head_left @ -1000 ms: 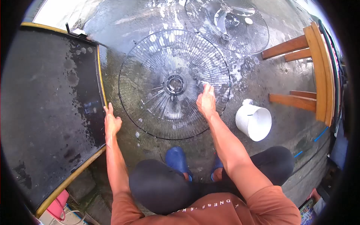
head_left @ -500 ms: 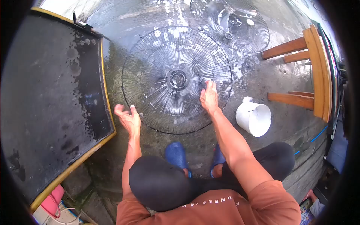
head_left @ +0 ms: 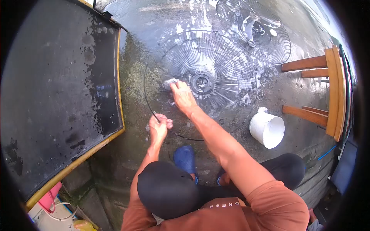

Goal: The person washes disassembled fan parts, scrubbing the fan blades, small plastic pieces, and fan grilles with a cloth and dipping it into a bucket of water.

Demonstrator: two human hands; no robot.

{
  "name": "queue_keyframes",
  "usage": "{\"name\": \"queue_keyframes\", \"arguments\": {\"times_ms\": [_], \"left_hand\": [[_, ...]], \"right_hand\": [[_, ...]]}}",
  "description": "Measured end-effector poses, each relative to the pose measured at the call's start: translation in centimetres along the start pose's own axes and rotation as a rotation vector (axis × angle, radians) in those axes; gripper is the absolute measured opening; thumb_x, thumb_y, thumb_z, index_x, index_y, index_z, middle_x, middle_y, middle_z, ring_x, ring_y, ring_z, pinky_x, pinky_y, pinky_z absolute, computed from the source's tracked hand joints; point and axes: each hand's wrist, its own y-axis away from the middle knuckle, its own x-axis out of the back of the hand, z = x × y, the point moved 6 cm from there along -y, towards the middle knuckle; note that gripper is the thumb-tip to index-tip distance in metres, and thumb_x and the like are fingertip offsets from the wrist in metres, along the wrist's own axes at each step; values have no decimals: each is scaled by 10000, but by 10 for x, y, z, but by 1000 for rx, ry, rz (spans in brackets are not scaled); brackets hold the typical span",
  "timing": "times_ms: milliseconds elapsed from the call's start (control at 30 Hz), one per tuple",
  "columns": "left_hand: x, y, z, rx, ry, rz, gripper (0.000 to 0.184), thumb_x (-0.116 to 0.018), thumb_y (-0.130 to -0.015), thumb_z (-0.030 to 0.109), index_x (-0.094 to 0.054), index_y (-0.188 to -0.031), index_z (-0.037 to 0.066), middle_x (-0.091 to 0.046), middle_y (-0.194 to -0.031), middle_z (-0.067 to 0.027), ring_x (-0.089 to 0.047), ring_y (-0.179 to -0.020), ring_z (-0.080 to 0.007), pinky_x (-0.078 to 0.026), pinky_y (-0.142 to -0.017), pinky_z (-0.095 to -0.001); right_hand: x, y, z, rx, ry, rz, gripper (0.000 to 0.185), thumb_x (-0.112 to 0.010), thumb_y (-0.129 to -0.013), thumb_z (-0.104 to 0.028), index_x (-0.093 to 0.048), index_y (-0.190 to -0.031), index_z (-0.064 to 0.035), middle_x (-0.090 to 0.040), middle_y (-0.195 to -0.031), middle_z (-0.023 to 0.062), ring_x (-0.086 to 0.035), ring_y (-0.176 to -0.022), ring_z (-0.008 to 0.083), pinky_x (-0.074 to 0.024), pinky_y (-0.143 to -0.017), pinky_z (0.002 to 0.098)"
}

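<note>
A round wire fan grille (head_left: 227, 82) lies on the wet floor in front of me, streaked with suds and partly smeared by motion. My left hand (head_left: 160, 125) is closed around its dark outer rim at the near left. On the left half of the wires, my right hand (head_left: 184, 97) presses a whitish soapy wad (head_left: 169, 83), a sponge or cloth, beside the central ring. Which of the two it is, I cannot tell.
Beyond lies a second fan grille (head_left: 283, 50) with fan blades (head_left: 248, 29) on it. A white bucket (head_left: 266, 131) stands at the right, near a wooden stool (head_left: 331, 92) on its side. A dark yellow-edged board (head_left: 58, 96) fills the left.
My right hand has moved from the grille's right side to its left with the wad. My left hand, loose beside the rim before, now grips it. The view has shifted slightly.
</note>
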Motion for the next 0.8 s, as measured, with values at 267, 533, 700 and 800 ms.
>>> {"name": "queue_keyframes", "arguments": {"times_ms": [267,533,700,800], "left_hand": [[-22,35,-28,280,-51,-180,360,-495,-1071,252,-550,-1169,-90,-702,-870,-203,-716,-671,-245,-626,-578,-336],[4,24,1,131,-45,34,497,-460,-1081,424,-491,-1264,-36,-611,-864,-128,-662,-677,-225,-626,-604,-333],[20,-6,-30,58,-204,-24,389,-379,-1113,328,-520,-1107,-35,-597,-805,-134,-634,-652,-200,-607,-546,-356],[30,-1,-54,-249,-502,8,358,-389,-1109,290,-515,-1057,-42,-620,-817,-158,-656,-620,-230,-611,-523,-377]], "right_hand": [[0,65,-8,159,-156,-307,372,-559,-795,66,-575,-1150,-44,-579,-1039,239,-591,-972,441,-497,-872,506],[10,-38,42,-192,244,165,306,-527,-891,-50,-576,-1192,-23,-594,-1105,255,-595,-1032,412,-504,-919,501],[-59,23,-42,-103,-205,-79,299,-538,-881,-44,-581,-1175,-12,-598,-1124,292,-597,-1045,470,-501,-923,532],[-50,42,-52,-87,-274,-279,328,-561,-860,-27,-590,-1186,-32,-596,-1150,295,-593,-1078,472,-499,-935,541]]}}
